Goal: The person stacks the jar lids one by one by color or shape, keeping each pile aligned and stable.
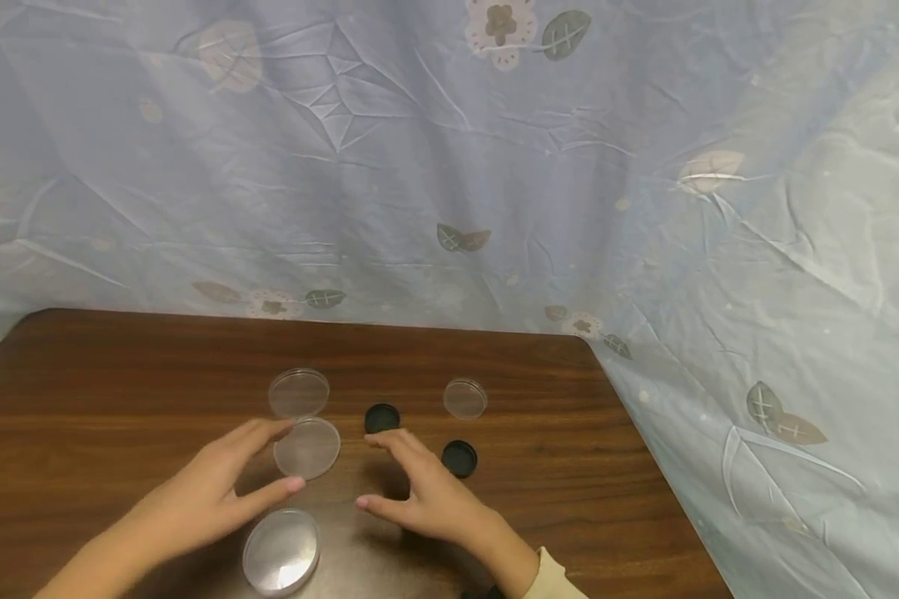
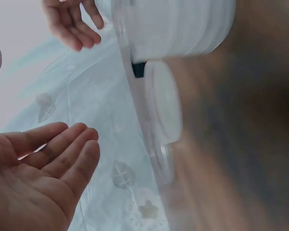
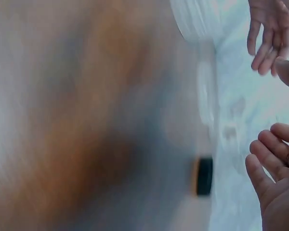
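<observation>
My left hand hovers over the left part of the table, fingers extended and thumb spread. Its fingertips overlap the edge of a clear petri dish in the head view. A thicker clear petri dish lies nearer me, below that thumb. To the right, my right hand is held above the wood with fingers loosely spread and nothing in its grasp. Just past its fingertips is a small black round lid; another black round lid lies to its right. In the left wrist view, my left palm is bare.
Farther back sit another large clear petri dish and a smaller clear dish. Everything lies on a brown wooden table. A pale blue patterned cloth hangs behind the table and along its right side.
</observation>
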Tool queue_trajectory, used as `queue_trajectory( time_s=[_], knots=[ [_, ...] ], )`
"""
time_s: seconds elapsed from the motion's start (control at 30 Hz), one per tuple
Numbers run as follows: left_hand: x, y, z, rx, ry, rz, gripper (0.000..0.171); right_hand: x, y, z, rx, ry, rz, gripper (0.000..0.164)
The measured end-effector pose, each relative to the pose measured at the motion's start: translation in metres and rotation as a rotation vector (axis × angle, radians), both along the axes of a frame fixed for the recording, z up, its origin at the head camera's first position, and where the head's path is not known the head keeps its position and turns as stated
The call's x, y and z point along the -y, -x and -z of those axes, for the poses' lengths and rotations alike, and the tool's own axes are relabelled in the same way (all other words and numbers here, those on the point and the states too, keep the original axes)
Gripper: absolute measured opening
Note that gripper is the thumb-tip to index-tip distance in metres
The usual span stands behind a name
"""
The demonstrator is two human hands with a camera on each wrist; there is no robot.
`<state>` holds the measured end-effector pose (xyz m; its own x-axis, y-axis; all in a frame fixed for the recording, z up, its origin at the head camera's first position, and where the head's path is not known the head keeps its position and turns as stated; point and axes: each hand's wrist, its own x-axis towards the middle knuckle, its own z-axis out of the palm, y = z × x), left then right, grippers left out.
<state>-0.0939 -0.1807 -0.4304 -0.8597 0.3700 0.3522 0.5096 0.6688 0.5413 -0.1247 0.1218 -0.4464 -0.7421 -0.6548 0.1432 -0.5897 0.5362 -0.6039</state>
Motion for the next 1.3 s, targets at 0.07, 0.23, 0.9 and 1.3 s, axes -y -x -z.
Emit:
queue_trajectory(
  time_s=[0.07,0.23,0.9,1.3],
  knots=[
    [-0.004,0.014,-0.008,0.005,-0.011,0.016,0.067,-0.009,0.009,-0.004,0.017,0.038,0.046,0.069],
    [-0.017,0.051,-0.021,0.035,-0.034,0.075,0.061,-0.030,0.029,-0.007,0.029,0.104,0.148,0.069],
    [-0.098,0.147,-0.005,0.188,0.045,0.274,0.073,-0.094,0.076,0.013,0.018,0.093,0.364,0.075],
    [-0.134,0.170,0.012,0.253,0.047,0.293,0.072,-0.122,0.090,0.022,0.058,0.055,0.423,0.076]
  ],
)
